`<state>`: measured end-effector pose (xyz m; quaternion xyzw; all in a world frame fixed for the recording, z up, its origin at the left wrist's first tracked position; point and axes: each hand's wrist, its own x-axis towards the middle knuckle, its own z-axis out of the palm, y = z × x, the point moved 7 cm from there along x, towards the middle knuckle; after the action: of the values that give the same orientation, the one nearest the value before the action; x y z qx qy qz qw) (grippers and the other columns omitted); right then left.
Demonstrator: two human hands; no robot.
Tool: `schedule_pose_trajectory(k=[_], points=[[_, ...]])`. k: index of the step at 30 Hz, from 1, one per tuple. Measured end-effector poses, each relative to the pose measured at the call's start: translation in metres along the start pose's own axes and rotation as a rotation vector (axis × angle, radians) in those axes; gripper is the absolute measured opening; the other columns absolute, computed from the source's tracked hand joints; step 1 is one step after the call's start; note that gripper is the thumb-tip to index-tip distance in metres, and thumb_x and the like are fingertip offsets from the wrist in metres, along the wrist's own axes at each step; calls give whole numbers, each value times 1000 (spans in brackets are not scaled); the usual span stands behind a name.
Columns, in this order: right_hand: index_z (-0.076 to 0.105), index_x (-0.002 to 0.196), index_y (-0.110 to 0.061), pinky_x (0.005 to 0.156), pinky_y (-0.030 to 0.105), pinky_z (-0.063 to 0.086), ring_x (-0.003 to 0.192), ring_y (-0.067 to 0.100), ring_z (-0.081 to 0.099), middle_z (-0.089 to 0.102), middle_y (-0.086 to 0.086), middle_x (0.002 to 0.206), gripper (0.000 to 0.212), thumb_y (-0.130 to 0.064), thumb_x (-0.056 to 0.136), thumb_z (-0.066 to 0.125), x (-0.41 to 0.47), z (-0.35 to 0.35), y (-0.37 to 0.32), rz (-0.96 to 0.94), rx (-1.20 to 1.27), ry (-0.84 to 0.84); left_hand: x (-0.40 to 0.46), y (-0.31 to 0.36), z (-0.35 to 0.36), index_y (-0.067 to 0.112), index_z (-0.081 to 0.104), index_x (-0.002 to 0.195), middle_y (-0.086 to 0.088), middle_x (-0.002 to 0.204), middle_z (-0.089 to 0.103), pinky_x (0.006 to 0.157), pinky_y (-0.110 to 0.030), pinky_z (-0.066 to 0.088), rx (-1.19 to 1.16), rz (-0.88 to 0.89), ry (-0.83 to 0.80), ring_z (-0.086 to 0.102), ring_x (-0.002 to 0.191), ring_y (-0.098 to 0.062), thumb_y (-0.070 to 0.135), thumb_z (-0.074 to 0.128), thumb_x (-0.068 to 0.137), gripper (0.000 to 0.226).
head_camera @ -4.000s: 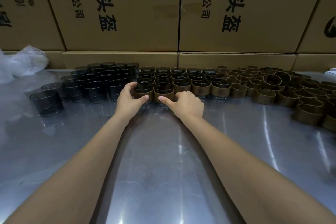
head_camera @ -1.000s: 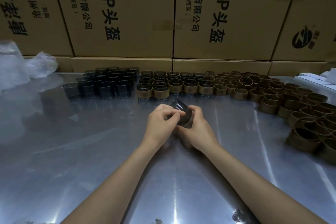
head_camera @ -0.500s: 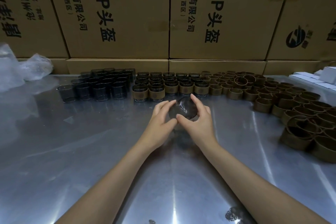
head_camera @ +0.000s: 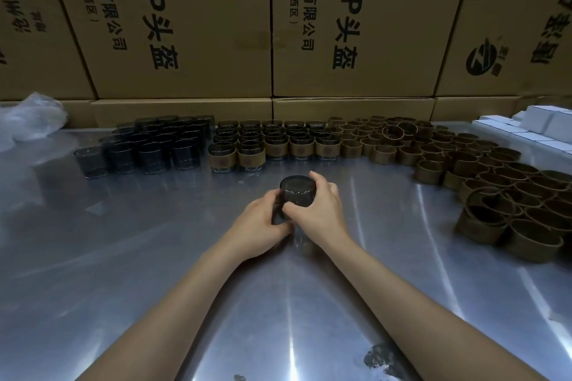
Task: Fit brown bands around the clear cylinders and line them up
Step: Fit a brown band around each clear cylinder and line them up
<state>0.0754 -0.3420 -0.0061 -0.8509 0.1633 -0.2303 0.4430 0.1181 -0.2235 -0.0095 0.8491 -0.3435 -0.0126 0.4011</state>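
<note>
Your left hand [head_camera: 258, 226] and right hand [head_camera: 318, 207] both grip one clear cylinder [head_camera: 297, 192], tilted, just above the tabletop [head_camera: 154, 257]. Beyond it stand banded cylinders [head_camera: 272, 145] in rows, bare cylinders [head_camera: 148, 145] to their left, loose bands [head_camera: 464, 164] spreading right, boxes [head_camera: 185, 25] behind.

Smoky dark cylinders [head_camera: 148, 148] — brown bands [head_camera: 483, 176] — tan boxes [head_camera: 192, 22], black print; white boxes [head_camera: 544, 124].
</note>
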Motion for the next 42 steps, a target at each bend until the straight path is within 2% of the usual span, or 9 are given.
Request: schedule_pose_trajectory(k=[3,5,10,16,22,25,31,38,42], points=[[26,148,-24,109,36,29,137,22,26,31,3,144,84,-44,79,70,0,-7,-1,16,-7,-33,1,-2,-1,19,38,140,-1,135,53,102,-36,43,-18,-10,1,51,123,-15,21,66,85,62],[37,141,-25,107,36,26,135,21,25,34,3,143,67,-49,84,63,2,-31,-4,2,-9,69,1,-3,-2,19,36,141,-1,140,49,106,-30,38,-72,-17,4,47,127,-12,20,66,87,62],[56,123,-21,113,57,4,131,33,30,44,9,135,39,-40,89,56,4,-110,-1,43,-579,433,-1,-1,-3,21,35,142,1,141,48,100,-23,35,-38,-22,7,46,128,-12,21,65,88,61],[50,129,-12,107,70,-5,133,40,25,38,16,140,50,-42,89,51,3,-148,38,424,-833,342,-2,3,-4,21,39,140,4,136,52,92,-17,32,-12,-3,26,46,115,-2,20,64,89,57],[48,132,-7,113,59,9,134,37,28,39,19,141,52,-39,91,54,4,-162,54,465,-804,345,-3,3,-4,21,39,140,6,133,50,91,-16,31,-15,-10,17,42,111,2,20,64,89,56],[49,132,-3,111,47,27,129,35,37,44,19,137,48,-28,91,57,4,-160,53,409,-781,344,-4,3,-4,21,39,140,6,135,50,94,-17,32,-21,-13,13,42,113,1,19,64,89,57],[55,126,-6,89,40,43,119,32,46,53,16,126,39,4,89,57,4,-169,40,220,-665,534,-5,5,-4,21,38,140,14,125,48,92,-15,31,-34,-20,4,42,112,2,20,64,89,57],[65,106,-9,68,29,32,104,29,46,56,12,108,39,17,78,54,-5,-157,-8,-250,-484,654,-3,1,-3,22,40,139,11,129,50,95,-19,34,-89,-29,-1,44,114,0,21,64,89,55],[66,97,-7,62,27,34,98,29,48,55,12,102,40,12,73,41,-24,-100,-57,-561,-487,505,-2,4,-17,21,41,140,11,136,42,106,-26,31,-108,-7,189,39,127,-6,32,57,92,52]])
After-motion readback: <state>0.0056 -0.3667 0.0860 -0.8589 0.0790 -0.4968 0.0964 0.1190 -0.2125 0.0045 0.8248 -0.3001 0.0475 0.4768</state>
